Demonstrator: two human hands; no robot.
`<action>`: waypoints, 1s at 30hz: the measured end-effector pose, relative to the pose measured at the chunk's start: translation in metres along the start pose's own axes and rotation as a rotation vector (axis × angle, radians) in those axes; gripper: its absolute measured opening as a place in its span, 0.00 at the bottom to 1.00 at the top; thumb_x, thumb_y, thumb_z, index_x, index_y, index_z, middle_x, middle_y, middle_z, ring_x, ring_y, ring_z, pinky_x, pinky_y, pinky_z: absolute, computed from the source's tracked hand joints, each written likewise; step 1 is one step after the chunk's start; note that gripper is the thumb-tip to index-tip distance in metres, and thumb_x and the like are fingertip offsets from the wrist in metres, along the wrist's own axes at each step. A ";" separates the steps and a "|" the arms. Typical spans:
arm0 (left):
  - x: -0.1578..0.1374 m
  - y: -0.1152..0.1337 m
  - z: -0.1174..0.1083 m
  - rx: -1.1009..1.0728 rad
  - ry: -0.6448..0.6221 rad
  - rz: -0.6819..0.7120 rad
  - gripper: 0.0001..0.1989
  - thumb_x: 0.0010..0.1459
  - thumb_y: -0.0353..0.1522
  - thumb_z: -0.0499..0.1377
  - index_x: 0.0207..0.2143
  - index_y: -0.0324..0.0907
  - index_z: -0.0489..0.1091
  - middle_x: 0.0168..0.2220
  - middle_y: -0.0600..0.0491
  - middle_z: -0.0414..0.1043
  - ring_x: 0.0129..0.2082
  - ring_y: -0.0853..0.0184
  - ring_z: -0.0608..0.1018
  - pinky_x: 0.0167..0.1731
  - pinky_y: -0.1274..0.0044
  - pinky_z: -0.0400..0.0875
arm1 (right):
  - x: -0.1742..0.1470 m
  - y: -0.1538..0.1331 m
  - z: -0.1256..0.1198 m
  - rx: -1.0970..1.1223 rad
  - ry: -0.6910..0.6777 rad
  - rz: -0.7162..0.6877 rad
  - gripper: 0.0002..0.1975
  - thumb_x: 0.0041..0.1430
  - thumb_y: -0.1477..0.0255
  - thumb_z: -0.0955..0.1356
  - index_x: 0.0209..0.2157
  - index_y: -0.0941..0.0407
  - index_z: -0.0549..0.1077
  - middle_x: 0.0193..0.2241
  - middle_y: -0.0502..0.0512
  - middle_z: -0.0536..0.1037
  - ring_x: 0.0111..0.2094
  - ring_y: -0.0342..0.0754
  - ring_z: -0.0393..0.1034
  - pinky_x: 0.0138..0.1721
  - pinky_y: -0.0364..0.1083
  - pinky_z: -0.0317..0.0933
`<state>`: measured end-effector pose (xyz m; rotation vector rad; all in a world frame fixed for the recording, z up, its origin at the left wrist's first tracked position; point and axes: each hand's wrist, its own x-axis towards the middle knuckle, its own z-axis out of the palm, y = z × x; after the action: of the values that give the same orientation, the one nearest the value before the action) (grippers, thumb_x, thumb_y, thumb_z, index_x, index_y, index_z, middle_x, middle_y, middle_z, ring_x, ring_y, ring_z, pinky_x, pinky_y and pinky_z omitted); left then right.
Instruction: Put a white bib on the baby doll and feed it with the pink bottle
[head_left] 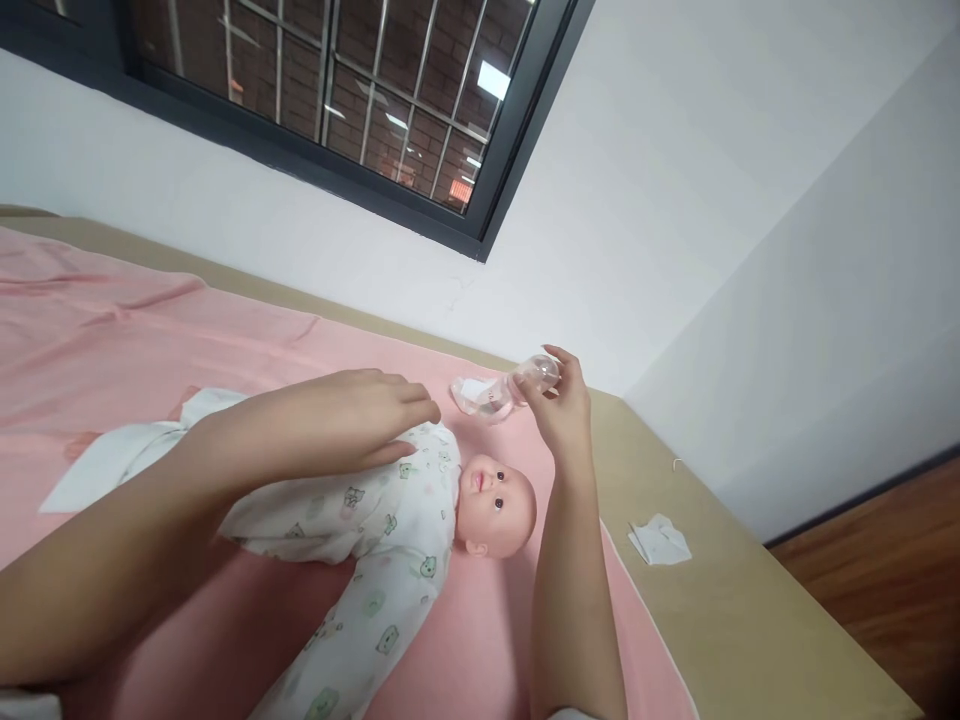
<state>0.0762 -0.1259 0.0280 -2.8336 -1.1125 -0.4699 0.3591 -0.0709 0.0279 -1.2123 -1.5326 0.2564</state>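
Observation:
A baby doll (pixel 495 505) in a white sleepsuit printed with small green bears lies on its back on a pink blanket (pixel 90 330), head toward the right. My left hand (pixel 360 415) rests flat on the doll's chest, fingers together, holding nothing. My right hand (pixel 559 400) is raised just beyond the doll's head and grips a clear baby bottle (pixel 510 390) by its teat end, the bottle tilted and pointing left.
The blanket covers a tan mattress (pixel 720 620) that runs to the white wall. A folded white tissue (pixel 660 540) lies on the bare mattress at the right. A barred dark-framed window (pixel 337 90) is above. Wooden floor (pixel 885 580) shows at far right.

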 end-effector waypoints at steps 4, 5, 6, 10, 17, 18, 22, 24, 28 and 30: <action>0.003 -0.002 -0.008 -0.102 0.088 -0.070 0.19 0.67 0.41 0.51 0.57 0.47 0.67 0.57 0.50 0.73 0.52 0.57 0.77 0.49 0.69 0.69 | -0.023 -0.039 0.013 0.161 -0.171 -0.076 0.29 0.51 0.61 0.75 0.55 0.49 0.69 0.46 0.54 0.77 0.43 0.48 0.74 0.46 0.50 0.72; 0.003 -0.003 -0.009 -0.134 0.119 -0.116 0.20 0.68 0.43 0.50 0.57 0.47 0.66 0.58 0.49 0.73 0.52 0.56 0.77 0.49 0.68 0.69 | -0.028 -0.046 0.016 0.188 -0.211 -0.089 0.29 0.52 0.61 0.75 0.55 0.48 0.69 0.46 0.53 0.77 0.43 0.47 0.74 0.46 0.50 0.72; 0.003 -0.004 -0.010 -0.165 0.141 -0.156 0.21 0.67 0.45 0.50 0.57 0.47 0.65 0.59 0.49 0.72 0.53 0.55 0.76 0.48 0.68 0.70 | -0.033 -0.052 0.018 0.209 -0.246 -0.099 0.28 0.53 0.61 0.75 0.55 0.47 0.69 0.47 0.53 0.77 0.43 0.47 0.74 0.46 0.50 0.72; 0.001 -0.009 -0.010 -0.280 0.113 -0.215 0.31 0.63 0.51 0.54 0.63 0.48 0.58 0.65 0.46 0.66 0.57 0.52 0.75 0.48 0.69 0.70 | -0.048 -0.069 0.024 0.256 -0.316 -0.108 0.27 0.54 0.61 0.75 0.54 0.46 0.70 0.49 0.52 0.76 0.47 0.48 0.74 0.50 0.52 0.72; 0.010 -0.001 -0.013 -0.370 -0.005 -0.178 0.48 0.58 0.36 0.57 0.74 0.48 0.33 0.50 0.48 0.78 0.32 0.62 0.80 0.32 0.77 0.67 | -0.059 -0.078 0.032 0.344 -0.312 -0.157 0.26 0.55 0.61 0.75 0.55 0.45 0.69 0.54 0.53 0.74 0.52 0.50 0.72 0.51 0.52 0.73; 0.012 0.001 -0.013 -0.387 -0.003 -0.180 0.49 0.56 0.33 0.57 0.74 0.48 0.33 0.46 0.50 0.79 0.29 0.64 0.79 0.30 0.77 0.66 | -0.059 -0.078 0.033 0.355 -0.314 -0.166 0.26 0.55 0.61 0.75 0.55 0.45 0.69 0.54 0.53 0.73 0.53 0.50 0.72 0.51 0.52 0.73; 0.017 0.001 -0.010 -0.401 0.069 -0.173 0.46 0.50 0.28 0.56 0.72 0.49 0.45 0.41 0.53 0.79 0.29 0.63 0.78 0.29 0.77 0.65 | -0.060 -0.078 0.037 0.402 -0.317 -0.184 0.25 0.55 0.61 0.75 0.53 0.45 0.69 0.54 0.53 0.73 0.53 0.50 0.72 0.51 0.51 0.73; 0.019 -0.001 -0.008 -0.369 0.100 -0.151 0.41 0.49 0.28 0.56 0.67 0.49 0.55 0.40 0.53 0.78 0.33 0.61 0.79 0.31 0.77 0.65 | -0.059 -0.077 0.037 0.412 -0.334 -0.175 0.25 0.55 0.60 0.75 0.53 0.46 0.69 0.53 0.53 0.74 0.53 0.50 0.72 0.51 0.52 0.73; 0.021 -0.004 -0.006 -0.310 0.085 -0.115 0.31 0.48 0.27 0.56 0.57 0.45 0.66 0.34 0.54 0.77 0.32 0.61 0.77 0.32 0.76 0.65 | -0.056 -0.073 0.036 0.417 -0.386 -0.134 0.25 0.54 0.58 0.75 0.51 0.47 0.69 0.51 0.54 0.75 0.51 0.50 0.73 0.50 0.51 0.73; 0.022 -0.004 -0.006 -0.284 0.080 -0.112 0.26 0.47 0.27 0.56 0.52 0.44 0.69 0.32 0.54 0.76 0.31 0.62 0.76 0.30 0.76 0.64 | -0.055 -0.072 0.036 0.423 -0.400 -0.119 0.25 0.54 0.57 0.75 0.51 0.47 0.69 0.51 0.54 0.75 0.51 0.50 0.73 0.49 0.51 0.73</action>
<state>0.0867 -0.1094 0.0403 -2.9641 -1.2882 -0.8027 0.2827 -0.1305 0.0321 -0.7586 -1.7697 0.7391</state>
